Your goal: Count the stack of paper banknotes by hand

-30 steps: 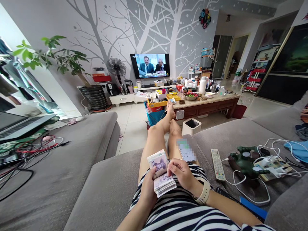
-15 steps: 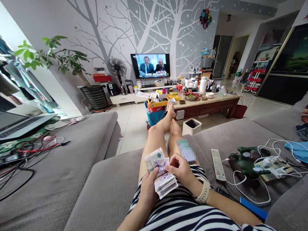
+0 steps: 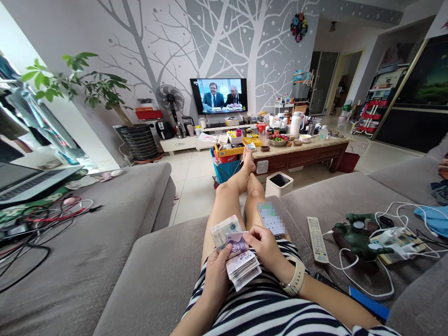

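Note:
A folded stack of purple banknotes (image 3: pixel 242 267) rests in my left hand (image 3: pixel 215 275), the thumb pressed on its upper part. One purple note (image 3: pixel 237 243) marked 5 stands up from the stack. My right hand (image 3: pixel 263 245) pinches that note's upper right corner between thumb and fingers. Behind the stack, a paler greenish banknote (image 3: pixel 224 228) lies over my thigh, its lower part hidden by the purple notes. A phone (image 3: pixel 272 221) with its screen lit rests on my right thigh, just beyond my right hand.
On the sofa to the right are a remote control (image 3: pixel 317 240), a dark green figure-shaped holder (image 3: pixel 360 235) and a power strip (image 3: pixel 399 245) with white cables. Tangled cables (image 3: pixel 66 210) and a laptop (image 3: pixel 33 182) lie at the left. Ahead stands a crowded coffee table (image 3: pixel 297 151) beside a bin (image 3: pixel 279 184).
The upright purple note has shifted slightly right, with my right fingers now at its upper corner. My left hand and the stack have moved very slightly right.

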Action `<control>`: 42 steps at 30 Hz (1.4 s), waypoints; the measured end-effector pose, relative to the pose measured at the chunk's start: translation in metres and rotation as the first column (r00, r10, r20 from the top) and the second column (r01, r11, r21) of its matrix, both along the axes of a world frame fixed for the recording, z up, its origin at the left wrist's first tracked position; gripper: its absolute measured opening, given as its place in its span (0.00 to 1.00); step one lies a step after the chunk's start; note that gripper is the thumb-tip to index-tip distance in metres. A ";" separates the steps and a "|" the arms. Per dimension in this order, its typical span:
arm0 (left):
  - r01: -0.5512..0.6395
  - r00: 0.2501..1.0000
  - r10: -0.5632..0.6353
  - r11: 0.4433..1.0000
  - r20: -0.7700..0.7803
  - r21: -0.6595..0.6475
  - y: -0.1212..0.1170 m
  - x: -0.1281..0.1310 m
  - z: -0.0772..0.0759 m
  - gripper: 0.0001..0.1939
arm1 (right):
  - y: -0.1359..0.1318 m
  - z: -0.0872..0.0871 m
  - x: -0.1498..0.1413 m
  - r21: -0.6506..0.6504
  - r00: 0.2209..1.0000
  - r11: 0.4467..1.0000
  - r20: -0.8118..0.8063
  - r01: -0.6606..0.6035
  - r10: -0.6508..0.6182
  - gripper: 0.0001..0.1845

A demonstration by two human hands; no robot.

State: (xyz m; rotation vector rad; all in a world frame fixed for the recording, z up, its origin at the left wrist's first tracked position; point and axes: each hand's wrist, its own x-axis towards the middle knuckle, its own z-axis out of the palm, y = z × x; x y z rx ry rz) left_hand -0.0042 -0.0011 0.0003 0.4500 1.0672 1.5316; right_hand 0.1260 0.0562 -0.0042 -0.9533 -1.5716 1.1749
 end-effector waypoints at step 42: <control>-0.116 0.925 0.071 0.988 -0.373 -0.099 -0.009 0.007 0.030 0.10 | -0.014 0.007 0.004 0.055 0.983 0.992 -0.141 -0.111 0.118 0.16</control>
